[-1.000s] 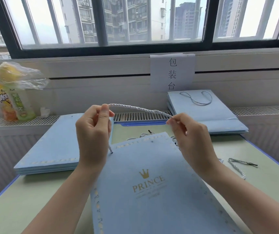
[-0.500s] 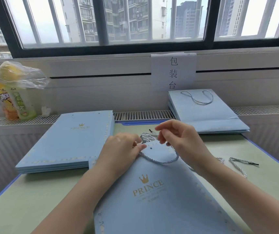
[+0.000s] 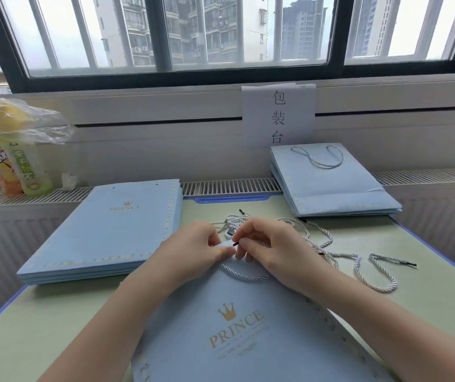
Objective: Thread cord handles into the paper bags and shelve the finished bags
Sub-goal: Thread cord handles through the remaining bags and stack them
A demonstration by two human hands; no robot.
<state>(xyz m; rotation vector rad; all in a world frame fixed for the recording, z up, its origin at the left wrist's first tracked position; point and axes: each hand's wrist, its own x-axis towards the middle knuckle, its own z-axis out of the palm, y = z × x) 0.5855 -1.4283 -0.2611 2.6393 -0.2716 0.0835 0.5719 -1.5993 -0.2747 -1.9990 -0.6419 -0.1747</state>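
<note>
A light blue paper bag (image 3: 237,326) with a gold crown and "PRINCE" lies flat on the table in front of me. My left hand (image 3: 193,249) pinches the bag's top edge. My right hand (image 3: 270,249) pinches the black-tipped end of a white twisted cord (image 3: 245,277) at that edge; the cord loops over the bag's top. Loose cords (image 3: 358,260) lie on the table to the right. A stack of unthreaded bags (image 3: 105,230) sits at the left. Bags with handles (image 3: 331,186) are stacked at the back right.
Drink bottles (image 3: 25,166) under a plastic bag stand on the radiator ledge at the far left. A paper sign (image 3: 278,117) hangs under the window. The green table (image 3: 41,321) has a blue rim.
Both hands came down from holding the cord stretched in the air to the bag's top edge. The cord now loops on the bag, with its tip at the edge.
</note>
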